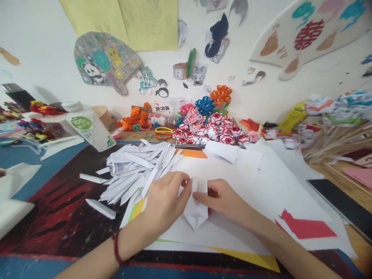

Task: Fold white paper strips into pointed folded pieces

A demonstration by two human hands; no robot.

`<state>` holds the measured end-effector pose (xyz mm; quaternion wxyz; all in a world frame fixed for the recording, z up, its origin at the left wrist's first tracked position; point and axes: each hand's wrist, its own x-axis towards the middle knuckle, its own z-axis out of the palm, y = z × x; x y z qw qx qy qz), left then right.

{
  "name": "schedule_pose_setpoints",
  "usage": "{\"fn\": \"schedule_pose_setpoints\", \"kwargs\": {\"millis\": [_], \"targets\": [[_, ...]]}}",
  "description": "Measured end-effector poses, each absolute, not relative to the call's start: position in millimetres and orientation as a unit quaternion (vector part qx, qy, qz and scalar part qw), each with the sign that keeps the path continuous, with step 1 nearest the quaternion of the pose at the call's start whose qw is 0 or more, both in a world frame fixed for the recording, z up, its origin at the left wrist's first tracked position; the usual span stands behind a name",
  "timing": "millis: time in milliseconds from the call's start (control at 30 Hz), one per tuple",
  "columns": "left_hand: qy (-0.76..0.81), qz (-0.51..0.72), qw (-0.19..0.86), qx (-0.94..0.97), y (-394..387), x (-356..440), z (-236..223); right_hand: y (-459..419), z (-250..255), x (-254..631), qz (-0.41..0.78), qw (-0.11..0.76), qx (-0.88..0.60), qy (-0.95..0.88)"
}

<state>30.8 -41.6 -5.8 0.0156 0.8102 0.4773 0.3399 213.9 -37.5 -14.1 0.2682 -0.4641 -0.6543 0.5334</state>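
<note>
Before you, over white sheets [180, 228] on the bench [29, 267], a folded white paper [196, 212] tapers to a creased point at its near end. Your left hand [165, 197] pinches its left edge, your right hand [225, 199] its right side, thumb on top. Far left stands a capped, green-marked white carton [94, 131], contents hidden; farther, a clear bottle [162, 119] lies sideways.

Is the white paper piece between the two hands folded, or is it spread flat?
Folded: the white paper piece shows creases and a pointed lower end.

Craft workspace: folded paper [196, 213], artificial flowers [215, 130], cutouts [199, 75] on wall [163, 62].
</note>
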Motion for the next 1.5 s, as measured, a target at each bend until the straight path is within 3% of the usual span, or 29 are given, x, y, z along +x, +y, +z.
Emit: {"fn": "schedule_pose_setpoints", "kwargs": {"millis": [167,300,367,567,700,933,1500], "targets": [[0.375,0.289,-0.065,0.878,-40,24,-6,-36,-12,213,0.535,0.272,-0.461,-0.653],[0.340,0.308,-0.055,0.887,-36,23,-1,-34,-11,214,0.510,0.274,-0.474,-0.664],[0.358,0.347,0.020,0.867,-34,24,3,-34,-11,215,0.502,0.276,-0.473,-0.670],[0.460,0.362,0.387,0.713,-24,27,11,-36,-7,215,0.509,0.268,-0.466,-0.673],[0.450,0.349,0.507,0.647,-20,28,12,-38,-6,216,0.489,0.253,-0.486,-0.679],[0.459,0.318,0.490,0.669,-20,28,12,-37,-8,217,0.441,0.254,-0.487,-0.710],[0.473,0.283,0.428,0.717,-20,25,6,-38,-5,218,0.492,0.242,-0.463,-0.696]]}}
